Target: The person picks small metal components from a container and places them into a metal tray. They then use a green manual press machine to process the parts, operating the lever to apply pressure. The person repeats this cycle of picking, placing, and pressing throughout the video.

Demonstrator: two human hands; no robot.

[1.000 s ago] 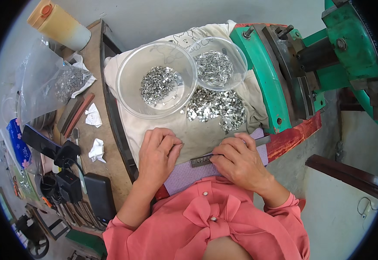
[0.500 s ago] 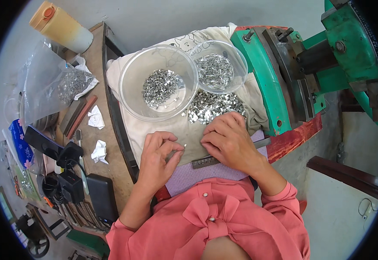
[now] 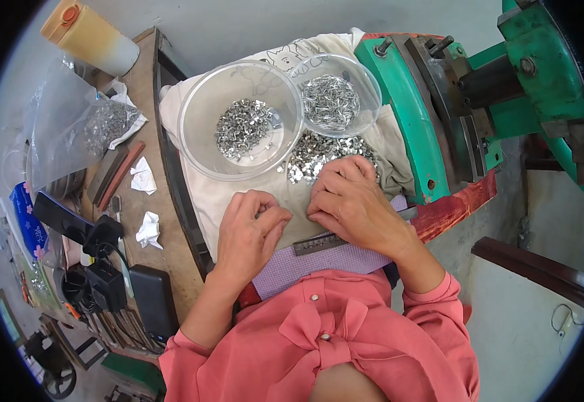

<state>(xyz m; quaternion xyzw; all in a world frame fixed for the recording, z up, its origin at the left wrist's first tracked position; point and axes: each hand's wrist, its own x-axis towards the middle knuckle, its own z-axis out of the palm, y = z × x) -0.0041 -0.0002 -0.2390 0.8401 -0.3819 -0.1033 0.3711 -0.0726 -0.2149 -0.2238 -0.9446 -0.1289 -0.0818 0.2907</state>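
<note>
My left hand (image 3: pixel 248 228) is over the cloth below the large tub, thumb and fingers pinched together; whatever is between them is hidden. To its right, my right hand (image 3: pixel 352 204) curls with bent fingers beside the pile of small shiny metal pieces (image 3: pixel 322 157); anything inside its fingers cannot be made out. Partly under the right hand lies a dark metal bar (image 3: pixel 315 244) with a row of small notches or holes. Beyond the hands stand a large clear round tub (image 3: pixel 195 144) of small metal parts (image 3: pixel 242 127) and a smaller clear tub (image 3: pixel 375 100) of slender metal pins (image 3: pixel 331 102).
A green machine (image 3: pixel 402 127) with dark steel plates stands at the right. On the left bench (image 3: pixel 165 228) are a yellowish bottle (image 3: pixel 94 40), a plastic bag of metal pieces (image 3: pixel 104 124), crumpled tissues (image 3: pixel 149 230) and a black power bank (image 3: pixel 153 305). Purple fabric (image 3: pixel 292 271) lies near me.
My left fingertips have closed together, and the tiny shiny piece that showed at them is out of sight. The right hand keeps nearly the same place beside the pile.
</note>
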